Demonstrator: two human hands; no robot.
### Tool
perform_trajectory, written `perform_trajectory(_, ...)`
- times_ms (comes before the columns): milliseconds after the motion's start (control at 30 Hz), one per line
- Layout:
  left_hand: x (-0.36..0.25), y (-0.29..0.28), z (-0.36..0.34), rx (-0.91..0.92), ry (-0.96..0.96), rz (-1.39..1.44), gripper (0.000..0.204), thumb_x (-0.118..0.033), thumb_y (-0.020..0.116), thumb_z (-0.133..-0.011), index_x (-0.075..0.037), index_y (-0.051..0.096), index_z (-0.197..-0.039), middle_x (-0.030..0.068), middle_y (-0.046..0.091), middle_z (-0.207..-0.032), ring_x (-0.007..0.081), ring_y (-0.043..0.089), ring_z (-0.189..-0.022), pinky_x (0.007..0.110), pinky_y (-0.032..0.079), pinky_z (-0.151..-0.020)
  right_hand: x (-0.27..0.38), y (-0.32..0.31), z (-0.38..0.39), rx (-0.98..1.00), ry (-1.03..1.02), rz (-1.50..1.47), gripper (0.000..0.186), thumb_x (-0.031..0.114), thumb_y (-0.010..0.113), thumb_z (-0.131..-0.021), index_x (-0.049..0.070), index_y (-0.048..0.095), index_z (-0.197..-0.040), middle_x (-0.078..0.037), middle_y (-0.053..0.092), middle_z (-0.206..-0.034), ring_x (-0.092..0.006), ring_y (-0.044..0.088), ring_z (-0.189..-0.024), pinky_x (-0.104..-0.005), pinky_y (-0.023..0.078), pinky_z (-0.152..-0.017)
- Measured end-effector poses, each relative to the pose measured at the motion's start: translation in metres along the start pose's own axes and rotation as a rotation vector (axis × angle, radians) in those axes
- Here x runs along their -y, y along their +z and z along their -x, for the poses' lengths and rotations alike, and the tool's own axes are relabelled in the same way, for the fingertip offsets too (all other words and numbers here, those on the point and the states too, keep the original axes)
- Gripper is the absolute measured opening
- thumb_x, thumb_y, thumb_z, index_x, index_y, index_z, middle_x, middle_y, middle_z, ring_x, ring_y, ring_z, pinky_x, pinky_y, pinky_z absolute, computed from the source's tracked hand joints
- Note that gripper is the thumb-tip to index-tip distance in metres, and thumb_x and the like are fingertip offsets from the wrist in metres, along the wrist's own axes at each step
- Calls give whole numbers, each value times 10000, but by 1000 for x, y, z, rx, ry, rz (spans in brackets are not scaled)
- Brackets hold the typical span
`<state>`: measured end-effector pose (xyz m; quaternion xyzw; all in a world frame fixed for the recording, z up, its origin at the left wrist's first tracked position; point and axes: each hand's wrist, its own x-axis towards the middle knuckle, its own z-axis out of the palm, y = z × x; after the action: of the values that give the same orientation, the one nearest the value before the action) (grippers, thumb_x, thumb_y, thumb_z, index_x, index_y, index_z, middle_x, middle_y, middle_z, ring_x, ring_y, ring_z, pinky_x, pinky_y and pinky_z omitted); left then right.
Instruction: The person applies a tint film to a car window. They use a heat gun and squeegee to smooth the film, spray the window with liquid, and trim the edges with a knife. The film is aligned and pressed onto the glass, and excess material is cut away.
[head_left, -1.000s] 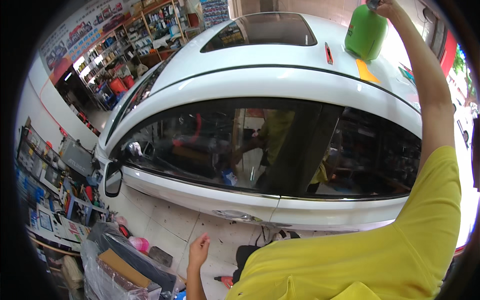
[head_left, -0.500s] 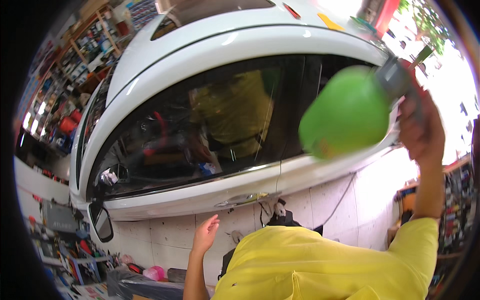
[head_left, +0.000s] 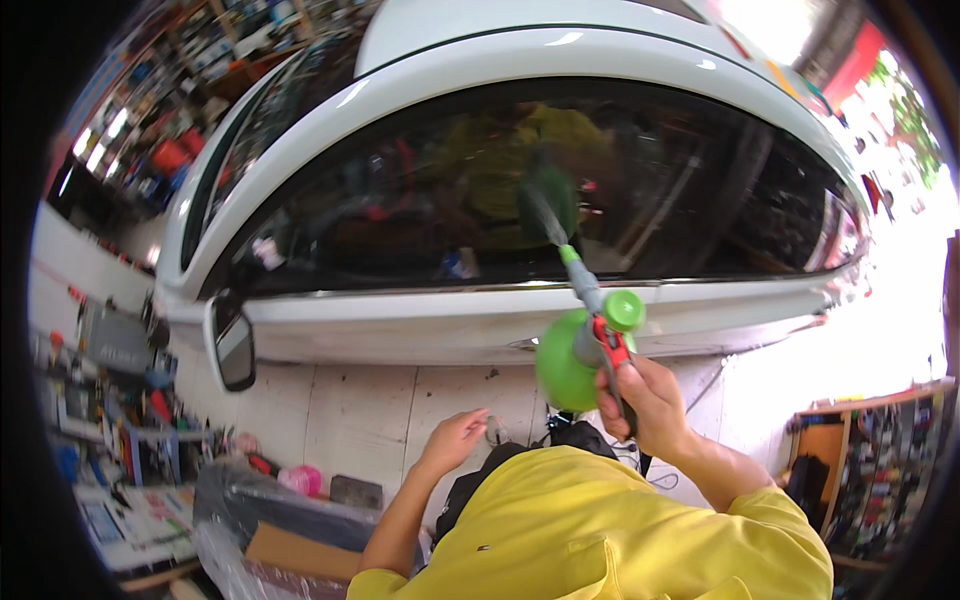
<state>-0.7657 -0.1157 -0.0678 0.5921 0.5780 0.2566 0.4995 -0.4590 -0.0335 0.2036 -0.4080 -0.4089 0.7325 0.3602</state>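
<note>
My right hand point(head_left: 645, 400) grips the red and grey trigger handle of a green pump sprayer point(head_left: 566, 365) at the lower middle. Its nozzle point(head_left: 569, 254) points at the dark side window point(head_left: 385, 205) of a white car point(head_left: 420, 54), with a fine spray coming out toward the glass. My left hand point(head_left: 457, 435) is in front of me at the lower middle, empty, its fingers loosely stretched out. A door mirror point(head_left: 234, 345) sticks out at the left.
Cluttered tools and equipment point(head_left: 125, 400) and a plastic-wrapped padded item point(head_left: 240, 485) lie at the lower left. Shop shelves point(head_left: 235, 35) fill the upper left. A wooden rack point(head_left: 870, 470) stands at the lower right. Colored flat tools point(head_left: 782, 80) lie on the car roof.
My right hand has brought the sprayer down from above the roof, round to the window, and spray now shows at its nozzle. The view has tilted down toward the car's side.
</note>
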Motion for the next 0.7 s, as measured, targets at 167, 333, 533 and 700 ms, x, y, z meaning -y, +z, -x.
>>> perform_trajectory(167,17,0,47,-83,-89,69,388,-177,688,-1026,-49,652,-1391,170,769,-1172,250,753,-1026,367,591,-921,-42,102,-100,359,154,350,430,420,480,-1135,5,585,-1090,-29,539,-741,-108,491,-538,-287,384,-490)
perform_trajectory(333,46,-5,87,-200,-159,58,382,-187,676,-1016,-60,668,-1376,178,772,-1157,280,758,-1011,384,588,-903,-98,137,-148,573,216,456,433,403,451,-1146,-3,587,-1076,-17,533,-744,-100,492,-558,-283,390,-510)
perform_trajectory(533,66,-10,87,-192,-206,88,367,-188,670,-1010,-48,690,-1349,185,774,-1151,296,765,-993,390,595,-873,-114,20,-52,107,314,-83,422,446,527,-1114,27,569,-1147,-61,557,-812,-136,475,-565,-293,394,-502)
perform_trajectory(700,40,-13,21,-41,-83,22,361,-174,655,-1015,-45,691,-1350,175,776,-1149,285,761,-999,377,592,-877,-111,-47,57,-266,94,84,515,540,567,-1077,27,587,-1038,-57,581,-753,-126,494,-527,-288,387,-485)
